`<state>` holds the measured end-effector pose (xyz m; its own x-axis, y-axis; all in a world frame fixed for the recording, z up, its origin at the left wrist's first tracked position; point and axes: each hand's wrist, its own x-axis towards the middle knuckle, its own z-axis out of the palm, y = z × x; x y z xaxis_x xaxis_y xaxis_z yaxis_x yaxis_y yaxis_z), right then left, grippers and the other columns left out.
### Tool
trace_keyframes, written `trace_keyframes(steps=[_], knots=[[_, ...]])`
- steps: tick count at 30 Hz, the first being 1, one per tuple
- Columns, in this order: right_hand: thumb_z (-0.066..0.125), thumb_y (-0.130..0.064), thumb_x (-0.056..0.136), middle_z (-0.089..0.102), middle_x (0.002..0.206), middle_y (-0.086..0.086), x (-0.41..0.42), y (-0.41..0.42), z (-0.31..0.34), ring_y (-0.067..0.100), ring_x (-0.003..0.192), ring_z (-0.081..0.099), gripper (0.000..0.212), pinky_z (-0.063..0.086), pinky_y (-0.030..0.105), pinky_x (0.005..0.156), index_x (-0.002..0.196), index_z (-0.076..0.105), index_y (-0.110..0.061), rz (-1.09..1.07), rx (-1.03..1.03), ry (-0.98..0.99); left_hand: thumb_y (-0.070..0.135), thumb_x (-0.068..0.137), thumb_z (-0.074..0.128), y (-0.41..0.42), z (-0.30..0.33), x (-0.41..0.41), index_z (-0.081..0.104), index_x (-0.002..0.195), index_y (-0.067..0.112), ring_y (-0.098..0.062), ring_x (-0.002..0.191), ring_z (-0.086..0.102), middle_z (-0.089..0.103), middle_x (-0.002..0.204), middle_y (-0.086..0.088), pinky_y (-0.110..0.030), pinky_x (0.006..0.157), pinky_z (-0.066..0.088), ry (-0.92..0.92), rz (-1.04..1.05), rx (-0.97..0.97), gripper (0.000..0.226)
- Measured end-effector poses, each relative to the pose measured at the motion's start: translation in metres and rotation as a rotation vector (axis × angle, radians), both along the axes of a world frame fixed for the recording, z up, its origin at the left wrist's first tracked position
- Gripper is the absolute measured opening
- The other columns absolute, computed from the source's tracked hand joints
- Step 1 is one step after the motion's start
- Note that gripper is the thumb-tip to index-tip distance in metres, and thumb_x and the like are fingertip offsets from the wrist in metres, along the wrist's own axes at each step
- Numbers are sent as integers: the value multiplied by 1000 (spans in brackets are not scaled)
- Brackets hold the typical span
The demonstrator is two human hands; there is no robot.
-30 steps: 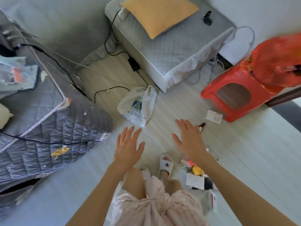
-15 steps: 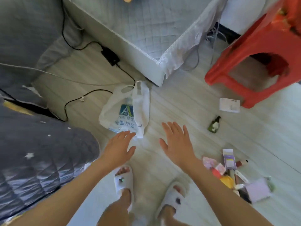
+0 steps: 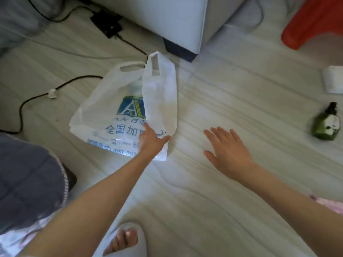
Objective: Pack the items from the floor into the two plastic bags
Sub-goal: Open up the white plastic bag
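Note:
A white plastic bag with a blue and green logo lies flat on the pale floor, with a second plain white bag overlapping its right side. My left hand reaches onto the lower part of the bags, fingers stretched out and thumb spread, touching the plastic. My right hand hovers over bare floor to the right of the bags, fingers straight and spread, holding nothing. A small dark green bottle lies on the floor at the far right. A white box sits beyond it at the frame edge.
A grey-white sofa base stands behind the bags. Black cables and a power adapter lie on the floor at left. A red plastic stool is at top right, a quilted grey cushion at lower left. My slippered foot is at the bottom.
The view has dropped closer to the floor. My left hand has moved forward onto the bags. My right hand stays open beside them. The pile of small items has left the view.

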<state>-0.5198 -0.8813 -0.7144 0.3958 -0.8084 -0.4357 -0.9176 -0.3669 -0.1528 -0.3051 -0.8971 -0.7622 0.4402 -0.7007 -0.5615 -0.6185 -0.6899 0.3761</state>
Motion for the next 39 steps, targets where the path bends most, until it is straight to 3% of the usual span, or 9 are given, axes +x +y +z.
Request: trace_keyframes(steps=[6,10,13,17,22,26,31,35,39], knots=[[36,-43,96,28,152,2,-24,27,60,19,139,26,56,21,33,114,146,21,-20,-180,10,-116,3,83,50,6,42,-27,54,121,4,-31,104,57,61,115,-18,-29,80,46,169,116,-201,38],[43,-41,95,59,125,11,-17,39,132,28,116,54,47,41,33,98,119,58,-4,-637,110,-478,3,85,51,32,137,-54,56,122,5,-26,93,61,66,105,-15,-23,79,44,301,-164,-433,37],[43,-45,93,59,121,21,-22,51,196,35,112,56,57,49,47,93,117,56,5,-844,149,-687,8,87,54,64,208,-78,58,120,10,-15,91,58,64,103,-3,-18,85,43,293,-456,-643,33],[54,-57,83,52,124,7,-55,83,264,29,111,53,61,52,41,81,125,51,-14,-1046,320,-941,12,89,55,113,286,-104,62,116,12,-1,74,49,57,94,4,-11,75,42,259,-915,-868,27],[60,-13,87,65,83,8,-71,131,297,21,74,62,13,50,30,62,97,62,-5,-1120,111,-1214,20,91,53,154,339,-125,61,118,18,-9,79,54,61,104,4,-22,77,47,172,-1224,-903,28],[55,-8,85,54,70,10,-86,153,307,19,65,51,20,39,28,59,77,63,8,-976,-216,-1088,25,94,48,173,353,-130,61,117,18,-12,98,56,59,114,4,-30,86,46,133,-1248,-934,27],[56,-13,90,43,65,3,-105,165,321,15,59,42,42,35,26,60,49,47,-17,-674,-173,-758,8,78,65,149,345,-105,43,134,17,-24,121,47,47,134,-5,-35,94,42,-173,-1154,-1119,61],[57,-18,90,55,72,-12,-117,162,329,8,70,52,23,44,23,72,70,66,-23,-582,-97,-685,31,46,89,131,327,-94,37,138,25,-30,123,51,47,139,-10,-41,92,47,-550,-1358,-1006,106],[57,-10,90,68,77,-18,-131,159,335,1,73,62,19,51,14,74,91,72,-21,-584,-22,-745,39,42,90,115,313,-88,29,142,26,-32,127,45,42,143,-12,-45,98,40,-650,-1408,-966,118]])
